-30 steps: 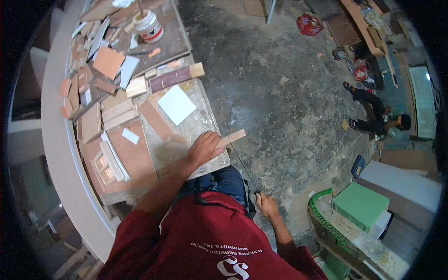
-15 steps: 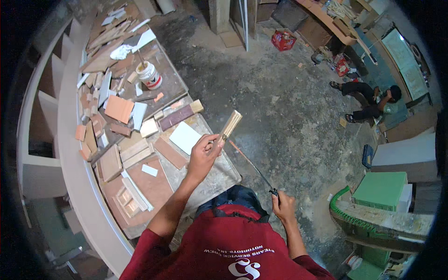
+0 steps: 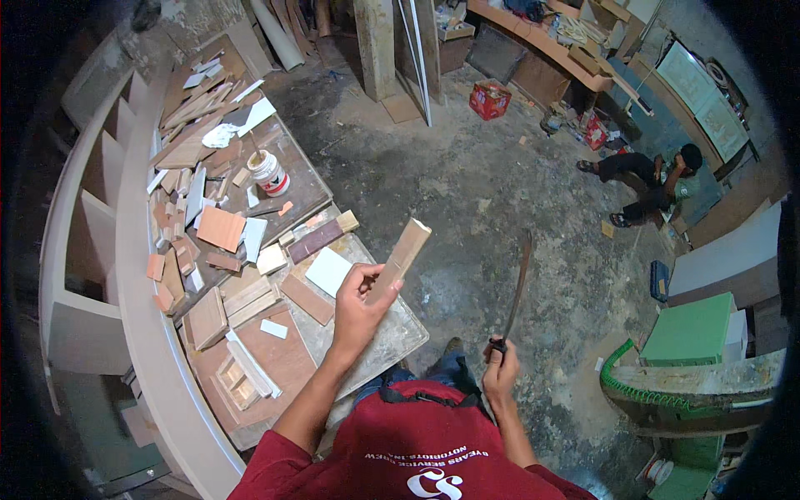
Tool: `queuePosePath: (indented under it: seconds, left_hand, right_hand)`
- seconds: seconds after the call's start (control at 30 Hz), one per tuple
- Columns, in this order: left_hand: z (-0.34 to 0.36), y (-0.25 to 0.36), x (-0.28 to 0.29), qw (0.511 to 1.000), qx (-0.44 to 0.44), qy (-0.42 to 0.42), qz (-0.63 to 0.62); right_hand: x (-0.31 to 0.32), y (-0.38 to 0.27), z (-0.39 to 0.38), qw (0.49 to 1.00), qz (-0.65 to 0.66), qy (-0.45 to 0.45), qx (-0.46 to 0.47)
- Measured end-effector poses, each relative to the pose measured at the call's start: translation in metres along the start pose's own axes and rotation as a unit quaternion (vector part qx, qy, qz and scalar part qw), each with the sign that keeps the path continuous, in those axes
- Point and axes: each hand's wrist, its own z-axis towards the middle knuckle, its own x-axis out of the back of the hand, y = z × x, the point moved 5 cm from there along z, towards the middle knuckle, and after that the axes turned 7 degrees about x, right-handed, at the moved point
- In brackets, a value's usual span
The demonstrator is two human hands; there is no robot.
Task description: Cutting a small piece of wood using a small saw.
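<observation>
Over the front corner of the worktable, my left hand [image 3: 360, 307] grips a short flat wooden piece [image 3: 408, 252], tilted up and away from me. My right hand [image 3: 500, 371] is closed round the black handle of a long, narrow, rusty-brown blade [image 3: 522, 283]. It points upward over the floor, apart from the wood. Whether the blade is a knife or a saw I cannot tell. Beneath my left hand, a white rectangular board [image 3: 328, 272] and a brown strip [image 3: 307, 298] lie on the table. A small wooden frame [image 3: 242, 377] sits nearer me.
Wood offcuts [image 3: 221, 229] crowd the worktable, with a white glue tub [image 3: 269, 173] holding a stick. A long curved panel [image 3: 142, 275] runs along the left. At right are a green box [image 3: 687, 329] and a coiled green hose [image 3: 621, 375]. A person [image 3: 667, 179] sits farther back.
The blade has swung up and away from the wooden piece, which it was touching or near. My left hand has turned the piece so its broad face shows.
</observation>
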Motion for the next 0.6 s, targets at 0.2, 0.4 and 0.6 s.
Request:
queuePosePath:
  seconds: [0.2, 0.4, 0.6]
  left_hand:
    - [-0.024, 0.052, -0.018, 0.927, -0.27, 0.106, 0.239]
    - [-0.043, 0.086, -0.049, 0.788, -0.45, 0.143, 0.396]
    - [-0.053, 0.094, -0.077, 0.751, -0.463, 0.171, 0.438]
  right_hand:
    - [-0.003, -0.032, 0.041, 0.992, 0.044, -0.083, 0.081]
    - [0.014, -0.031, 0.07, 0.972, 0.064, -0.1, 0.205]
    - [0.025, -0.02, 0.089, 0.951, 0.091, -0.139, 0.26]
